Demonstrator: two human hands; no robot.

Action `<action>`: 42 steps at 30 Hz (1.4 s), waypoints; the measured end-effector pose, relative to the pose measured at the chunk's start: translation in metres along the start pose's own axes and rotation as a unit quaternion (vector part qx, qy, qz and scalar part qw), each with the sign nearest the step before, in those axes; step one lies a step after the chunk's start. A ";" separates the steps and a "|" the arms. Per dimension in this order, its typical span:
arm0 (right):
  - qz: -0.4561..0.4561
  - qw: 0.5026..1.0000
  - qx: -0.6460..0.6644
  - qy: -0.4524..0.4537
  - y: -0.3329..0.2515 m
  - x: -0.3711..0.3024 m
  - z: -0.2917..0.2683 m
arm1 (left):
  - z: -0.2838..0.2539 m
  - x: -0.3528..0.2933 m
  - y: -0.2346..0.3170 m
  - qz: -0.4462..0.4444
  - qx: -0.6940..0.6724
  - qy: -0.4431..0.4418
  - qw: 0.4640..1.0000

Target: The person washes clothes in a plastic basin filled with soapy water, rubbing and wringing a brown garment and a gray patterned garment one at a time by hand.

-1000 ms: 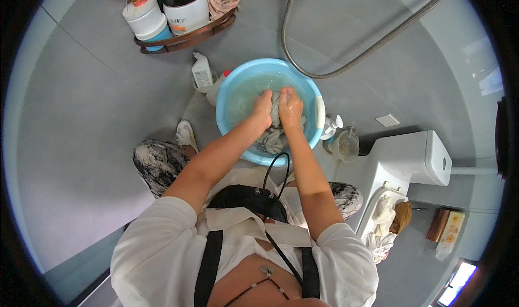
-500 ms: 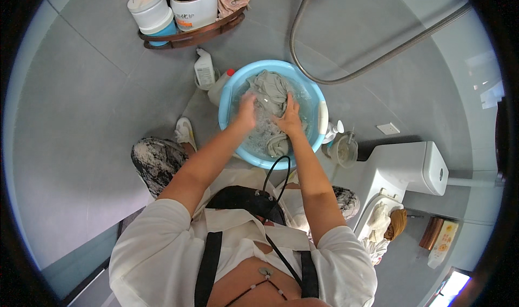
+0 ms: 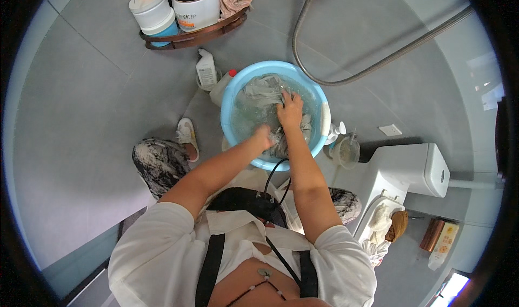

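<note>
A soaked grey garment (image 3: 263, 88) lies in cloudy, bubbly water inside a round light-blue basin (image 3: 229, 96). One part of it bunches at the far side and another at the near side. My left hand (image 3: 263, 137) is low in the basin beside the near bunch, its fingers smeared by motion and partly under water. Farther in and to the right, my right hand (image 3: 290, 111) reaches over the cloth with its fingers stretched forward and apart. Its fingertips touch the far bunch. Water hides the garment's middle.
A white bottle (image 3: 206, 69) and a red-capped container (image 3: 220, 88) stand left behind the basin. A pump bottle (image 3: 336, 132) and a clear pitcher (image 3: 346, 151) are at its right, near the white toilet (image 3: 403, 166). A metal hose (image 3: 367, 69) hangs behind; a corner shelf (image 3: 197, 36) holds tubs.
My left hand has drawn back toward me, from the far bunch to the near one. My right hand has shifted slightly away from me. The far bunch lies flatter and lower in the water.
</note>
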State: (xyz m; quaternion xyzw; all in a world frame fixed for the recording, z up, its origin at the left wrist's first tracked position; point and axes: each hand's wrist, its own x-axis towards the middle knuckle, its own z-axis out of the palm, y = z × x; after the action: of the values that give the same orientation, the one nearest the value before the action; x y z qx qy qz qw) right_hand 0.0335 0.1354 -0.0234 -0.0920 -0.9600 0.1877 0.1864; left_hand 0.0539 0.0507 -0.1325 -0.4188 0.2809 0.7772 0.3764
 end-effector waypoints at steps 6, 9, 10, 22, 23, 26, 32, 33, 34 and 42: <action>-0.046 0.968 -0.102 -0.227 0.009 -0.015 -0.003 | 0.039 -0.076 0.057 0.170 -0.025 0.180 0.969; -0.133 0.937 -0.175 -0.270 0.028 -0.015 0.015 | 0.034 -0.063 0.068 0.257 -0.050 0.133 0.956; -0.064 0.943 -0.149 -0.291 0.027 -0.013 0.014 | 0.032 -0.062 0.071 0.270 -0.051 0.112 0.955; -0.063 0.920 0.345 -0.174 -0.050 -0.001 -0.095 | 0.064 -0.111 0.080 0.124 -0.061 -0.235 0.962; -0.092 0.921 0.341 -0.163 -0.059 -0.009 -0.104 | 0.066 -0.119 0.083 0.136 -0.039 -0.263 0.955; -0.106 0.921 0.342 -0.155 -0.061 -0.023 -0.111 | 0.070 -0.128 0.086 0.150 -0.021 -0.293 0.944; -0.072 0.955 0.284 -0.040 -0.057 -0.023 -0.071 | 0.078 -0.119 0.075 0.165 -0.028 -0.238 0.957; -0.052 0.966 0.252 -0.011 -0.059 -0.018 -0.065 | 0.076 -0.133 0.067 0.172 -0.021 -0.239 0.956; -0.016 0.975 0.220 -0.021 -0.056 -0.011 -0.062 | 0.075 -0.145 0.062 0.178 -0.016 -0.239 0.954; 0.096 0.983 0.152 -0.023 0.015 -0.003 -0.017 | 0.064 -0.101 0.061 0.290 0.118 -0.065 0.947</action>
State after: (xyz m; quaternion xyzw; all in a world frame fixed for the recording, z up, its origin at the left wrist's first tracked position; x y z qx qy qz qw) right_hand 0.0446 0.1534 -0.0159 -0.1498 -0.9109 0.3509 0.1574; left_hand 0.0130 0.0289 -0.0063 -0.2203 0.4550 0.8396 0.1985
